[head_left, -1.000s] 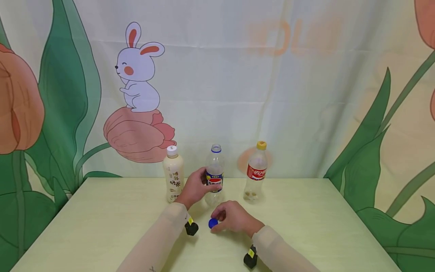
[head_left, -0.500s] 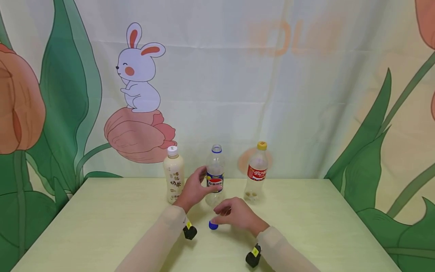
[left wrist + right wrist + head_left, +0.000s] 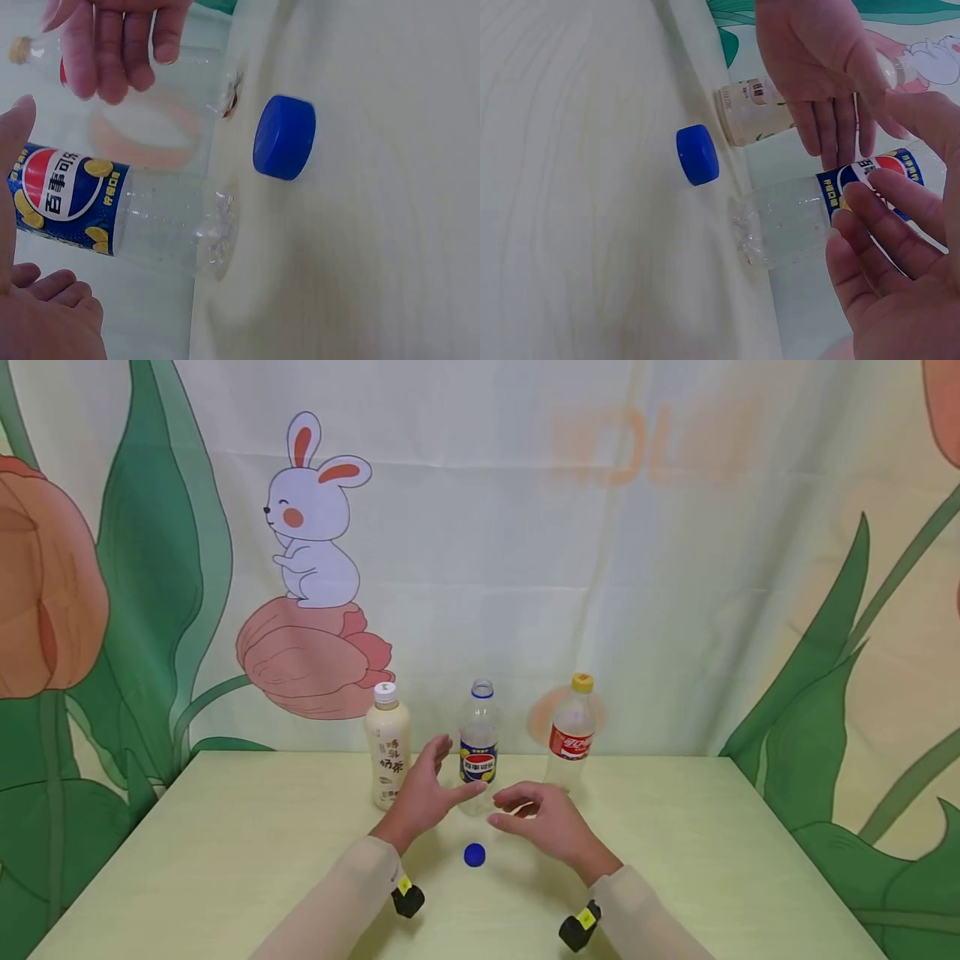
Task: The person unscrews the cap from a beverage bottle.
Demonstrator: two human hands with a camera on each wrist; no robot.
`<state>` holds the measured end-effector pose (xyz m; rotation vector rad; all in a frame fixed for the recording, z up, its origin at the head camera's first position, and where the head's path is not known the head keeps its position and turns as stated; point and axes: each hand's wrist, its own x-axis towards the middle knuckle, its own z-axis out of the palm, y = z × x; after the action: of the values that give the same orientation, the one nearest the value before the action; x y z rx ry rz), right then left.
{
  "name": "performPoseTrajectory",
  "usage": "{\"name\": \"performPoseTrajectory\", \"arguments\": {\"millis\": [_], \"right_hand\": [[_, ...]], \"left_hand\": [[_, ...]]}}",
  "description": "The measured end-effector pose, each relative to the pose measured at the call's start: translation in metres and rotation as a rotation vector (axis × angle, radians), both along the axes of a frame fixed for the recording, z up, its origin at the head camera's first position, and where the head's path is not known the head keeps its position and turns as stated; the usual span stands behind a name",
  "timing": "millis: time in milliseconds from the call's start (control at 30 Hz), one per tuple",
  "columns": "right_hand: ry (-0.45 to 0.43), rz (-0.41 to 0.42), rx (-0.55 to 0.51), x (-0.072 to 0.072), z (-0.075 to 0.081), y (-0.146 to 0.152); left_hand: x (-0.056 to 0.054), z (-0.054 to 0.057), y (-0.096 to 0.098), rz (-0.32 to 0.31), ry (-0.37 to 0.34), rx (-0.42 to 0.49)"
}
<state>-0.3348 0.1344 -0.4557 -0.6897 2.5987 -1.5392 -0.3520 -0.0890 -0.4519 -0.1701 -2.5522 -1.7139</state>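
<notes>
A clear plastic bottle (image 3: 480, 727) with a blue Pepsi label and an uncapped mouth stands upright mid-table. To its left my left hand (image 3: 422, 795) is spread, thumb in front of the bottle and fingers apart from it. My right hand (image 3: 551, 827) hovers to the bottle's lower right, fingers loosely bent and holding nothing. On the table in front lies a blue bottle cap (image 3: 474, 855), untouched by either hand; it also shows in the left wrist view as a blue cap (image 3: 285, 137). In the right wrist view the right fingers (image 3: 885, 240) overlap the Pepsi bottle's label.
A milk-tea bottle (image 3: 387, 752) with a white cap stands left of the Pepsi bottle. On the right is a cola bottle (image 3: 573, 727) with a red label and yellow cap. Behind the pale table (image 3: 675, 852) hangs a printed curtain (image 3: 480, 527).
My left hand has let go of the Pepsi bottle and drawn back to the left. My right hand has moved off the blue cap, up and to the right, leaving it on the table.
</notes>
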Motion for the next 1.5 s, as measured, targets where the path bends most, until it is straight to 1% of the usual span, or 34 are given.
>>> {"name": "performPoseTrajectory", "arguments": {"millis": [200, 367, 467, 700, 800, 933, 1033, 1167, 1267, 1333, 1400, 1500], "right_hand": [[0.029, -0.045, -0.063, 0.007, 0.006, -0.001], [-0.001, -0.083, -0.083, 0.015, 0.009, 0.002], [-0.008, -0.109, -0.114, 0.019, 0.009, 0.005], [-0.005, -0.174, -0.192, 0.025, 0.015, 0.017], [0.004, -0.207, -0.227, 0.027, 0.02, 0.021], [0.027, -0.237, -0.266, 0.031, 0.027, 0.028], [0.043, -0.253, -0.293, 0.033, 0.032, 0.032], [0.079, -0.281, -0.327, 0.033, 0.038, 0.039], [0.11, -0.313, -0.334, 0.032, 0.043, 0.045], [0.13, -0.335, -0.346, 0.031, 0.047, 0.049], [0.147, -0.361, -0.352, 0.029, 0.052, 0.052], [0.182, -0.39, -0.379, 0.026, 0.06, 0.057]], "left_hand": [[0.012, -0.003, -0.003, 0.004, 0.02, -0.04], [0.024, -0.004, -0.001, 0.018, 0.013, -0.059], [0.032, -0.005, 0.001, 0.018, 0.024, -0.061], [0.05, -0.002, 0.008, -0.017, 0.119, -0.024], [0.055, 0.0, 0.013, -0.037, 0.141, -0.015], [0.061, 0.003, 0.02, -0.062, 0.16, 0.005], [0.065, 0.005, 0.024, -0.088, 0.192, 0.012], [0.068, 0.008, 0.028, -0.143, 0.247, 0.014], [0.069, 0.01, 0.031, -0.187, 0.271, 0.034], [0.069, 0.01, 0.034, -0.211, 0.273, 0.047], [0.07, 0.01, 0.036, -0.227, 0.257, 0.06], [0.068, 0.008, 0.041, -0.258, 0.244, 0.08]]}}
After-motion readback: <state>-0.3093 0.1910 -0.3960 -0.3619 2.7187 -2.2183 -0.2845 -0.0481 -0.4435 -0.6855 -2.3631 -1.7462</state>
